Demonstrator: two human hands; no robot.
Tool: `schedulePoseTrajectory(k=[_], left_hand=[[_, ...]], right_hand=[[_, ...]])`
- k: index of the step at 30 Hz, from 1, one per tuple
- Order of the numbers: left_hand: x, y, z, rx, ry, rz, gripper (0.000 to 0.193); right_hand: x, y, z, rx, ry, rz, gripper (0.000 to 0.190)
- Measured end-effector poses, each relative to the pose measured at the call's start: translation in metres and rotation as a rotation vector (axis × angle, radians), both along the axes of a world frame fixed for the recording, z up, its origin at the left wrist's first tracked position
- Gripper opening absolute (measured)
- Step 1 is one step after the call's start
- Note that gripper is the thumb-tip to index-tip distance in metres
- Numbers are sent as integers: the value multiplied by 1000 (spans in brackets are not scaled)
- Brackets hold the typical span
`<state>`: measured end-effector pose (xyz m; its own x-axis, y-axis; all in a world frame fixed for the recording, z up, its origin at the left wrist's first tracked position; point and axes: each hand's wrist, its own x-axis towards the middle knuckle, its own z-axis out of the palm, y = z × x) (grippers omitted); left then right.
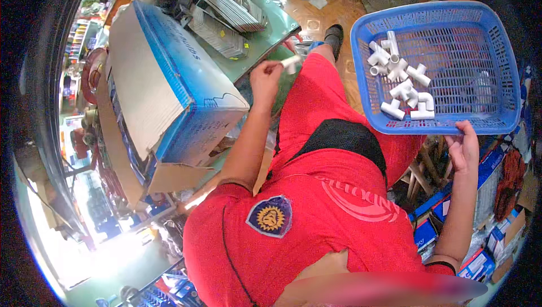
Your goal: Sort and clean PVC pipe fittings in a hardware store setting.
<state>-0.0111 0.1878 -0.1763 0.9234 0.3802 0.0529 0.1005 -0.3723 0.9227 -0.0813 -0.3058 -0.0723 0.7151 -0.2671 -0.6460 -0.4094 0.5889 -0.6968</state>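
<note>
My left hand grips one end of a white plastic pipe tee, slightly blurred, above my thigh and beside a green metal surface. On the right, a blue plastic basket is held at its near rim by my right hand, with a finger over the edge and the thumb below. In the basket's left half lie several loose white pipe fittings, mostly tees, and an elbow. The basket is tilted, partly over my right leg.
A large blue-and-white cardboard box stands at my left. Behind it, stacked angled metal brackets rest on the green surface. Small boxes crowd the lower right. Scraps lie on the brown patterned floor.
</note>
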Motion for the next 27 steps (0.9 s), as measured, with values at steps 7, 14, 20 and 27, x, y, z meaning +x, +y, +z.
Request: schedulePoseTrajectory(k=[7,14,20,27], left_hand=[[-13,56,-70,-351,166,400,22],[24,14,-48,-437,-19,225,10],[23,-113,47,33,-293,-348,12],[65,-198,59,506,-396,-667,19]], right_hand=[[-5,-11,-6,-3,-1,60,14],[-8,-7,-6,7,-31,27,13],[-5,-6,-5,34,-60,49,12],[-5,-1,0,20,-55,17,14]])
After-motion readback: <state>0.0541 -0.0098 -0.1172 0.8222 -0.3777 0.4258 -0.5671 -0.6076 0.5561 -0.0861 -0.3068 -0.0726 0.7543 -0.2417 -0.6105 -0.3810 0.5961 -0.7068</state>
